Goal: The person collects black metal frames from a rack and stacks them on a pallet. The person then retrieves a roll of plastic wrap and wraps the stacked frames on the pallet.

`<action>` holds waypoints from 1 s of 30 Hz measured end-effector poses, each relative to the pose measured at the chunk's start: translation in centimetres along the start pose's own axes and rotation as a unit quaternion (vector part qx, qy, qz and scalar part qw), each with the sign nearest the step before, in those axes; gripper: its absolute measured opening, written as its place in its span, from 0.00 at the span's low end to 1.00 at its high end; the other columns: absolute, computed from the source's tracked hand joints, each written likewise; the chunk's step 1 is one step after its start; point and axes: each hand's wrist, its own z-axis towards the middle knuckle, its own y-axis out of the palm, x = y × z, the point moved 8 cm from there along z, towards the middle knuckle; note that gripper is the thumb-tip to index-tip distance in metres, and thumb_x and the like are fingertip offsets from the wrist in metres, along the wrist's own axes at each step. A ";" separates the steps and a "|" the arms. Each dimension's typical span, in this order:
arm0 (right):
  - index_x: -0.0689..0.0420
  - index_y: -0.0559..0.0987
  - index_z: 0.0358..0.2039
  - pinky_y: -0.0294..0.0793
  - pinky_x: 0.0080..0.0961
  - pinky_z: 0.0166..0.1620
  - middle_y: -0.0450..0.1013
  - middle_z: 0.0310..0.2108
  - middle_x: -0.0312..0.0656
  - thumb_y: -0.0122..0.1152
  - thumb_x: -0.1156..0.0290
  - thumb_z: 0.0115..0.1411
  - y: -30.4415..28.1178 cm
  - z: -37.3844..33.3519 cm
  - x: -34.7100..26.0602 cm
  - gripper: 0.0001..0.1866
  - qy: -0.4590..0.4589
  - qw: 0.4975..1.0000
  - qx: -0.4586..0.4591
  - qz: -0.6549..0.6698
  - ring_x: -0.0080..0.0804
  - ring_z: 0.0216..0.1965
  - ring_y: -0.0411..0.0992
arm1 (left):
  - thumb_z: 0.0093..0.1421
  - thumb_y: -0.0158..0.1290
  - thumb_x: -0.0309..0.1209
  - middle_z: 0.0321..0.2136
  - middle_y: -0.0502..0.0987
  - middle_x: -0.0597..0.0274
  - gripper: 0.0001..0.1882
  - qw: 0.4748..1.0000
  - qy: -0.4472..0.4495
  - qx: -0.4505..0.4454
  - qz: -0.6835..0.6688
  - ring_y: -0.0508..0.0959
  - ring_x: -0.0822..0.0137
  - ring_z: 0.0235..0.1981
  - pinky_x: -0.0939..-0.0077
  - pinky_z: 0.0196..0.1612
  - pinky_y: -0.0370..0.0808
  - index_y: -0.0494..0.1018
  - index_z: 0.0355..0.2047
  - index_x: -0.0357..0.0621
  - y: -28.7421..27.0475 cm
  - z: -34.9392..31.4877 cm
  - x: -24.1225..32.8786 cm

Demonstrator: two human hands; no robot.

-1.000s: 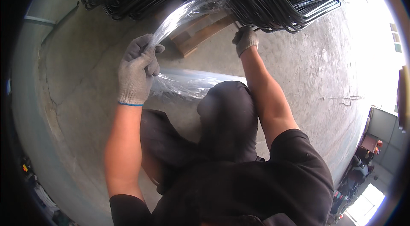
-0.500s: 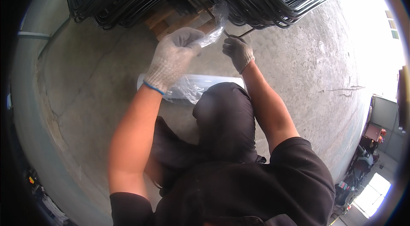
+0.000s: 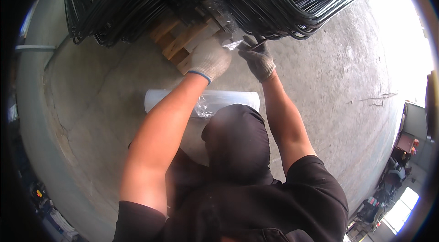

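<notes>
My left hand (image 3: 210, 61), in a pale knit glove with a blue cuff edge, is closed on clear plastic film (image 3: 232, 45); its fingertips are blurred. The film runs from it toward my right hand and up among the black metal tube frames (image 3: 279, 9). My right hand (image 3: 259, 61), gloved with a dark palm, closes around a thin black metal tube (image 3: 259, 44) at the lower edge of the frames. Behind my left forearm lies a roll of clear film (image 3: 233, 98) on the floor, a crumpled loose piece on its front.
The stacked frames rest over a wooden pallet (image 3: 180, 43) ahead of me. My bent knee (image 3: 238, 137) rises just before the roll. Grey concrete floor (image 3: 329, 91) spreads around. Along the far right stand assorted equipment (image 3: 393, 173) and a bright window (image 3: 402, 210).
My left hand has moved right and closer to the frames with the film, now near my right hand. The film between them is shorter. My right hand has turned slightly, still at the tube.
</notes>
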 end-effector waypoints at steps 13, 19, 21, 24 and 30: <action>0.58 0.79 0.65 0.78 0.34 0.60 0.81 0.59 0.45 0.65 0.72 0.71 0.6 2.4 1.5 0.23 0.113 0.976 -0.038 -0.182 0.36 0.57 0.80 | 0.75 0.49 0.58 0.46 0.87 0.46 0.27 0.988 -0.015 -0.139 -0.060 0.85 0.42 0.49 0.52 0.54 0.81 0.85 0.56 0.55 6.4 4.3 2.7; 0.57 0.86 0.50 0.75 0.43 0.64 0.80 0.59 0.45 0.68 0.65 0.61 -4.1 -1.4 1.5 0.18 0.089 0.908 0.106 -0.396 0.54 0.60 0.75 | 0.62 0.61 0.34 0.42 0.83 0.53 0.32 0.970 -0.050 -0.116 -0.207 0.83 0.59 0.41 0.63 0.49 0.80 0.73 0.69 0.52 2.7 -0.2 0.8; 0.58 0.86 0.49 0.73 0.44 0.66 0.79 0.61 0.46 0.67 0.65 0.60 -2.9 -3.4 0.9 0.18 0.056 0.892 0.082 -0.441 0.54 0.63 0.73 | 0.61 0.62 0.34 0.41 0.82 0.53 0.33 0.971 -0.043 -0.083 -0.222 0.82 0.59 0.40 0.64 0.51 0.80 0.73 0.69 0.49 2.6 -1.6 -1.6; 0.59 0.86 0.40 0.74 0.45 0.65 0.80 0.56 0.50 0.67 0.65 0.58 0.1 -6.7 -0.9 0.13 -0.013 0.890 0.085 -0.448 0.55 0.60 0.74 | 0.61 0.62 0.32 0.44 0.82 0.51 0.34 0.965 -0.069 -0.074 -0.244 0.82 0.60 0.43 0.67 0.54 0.79 0.73 0.68 0.44 3.1 -3.4 -4.5; 0.58 0.83 0.38 0.81 0.48 0.46 0.82 0.32 0.53 0.68 0.63 0.62 1.6 -11.5 -0.9 0.12 0.305 0.869 -0.034 -0.389 0.59 0.38 0.82 | 0.63 0.60 0.25 0.50 0.83 0.51 0.30 0.953 0.012 -0.011 -0.304 0.84 0.58 0.47 0.67 0.56 0.80 0.76 0.67 0.45 2.9 -6.7 -3.3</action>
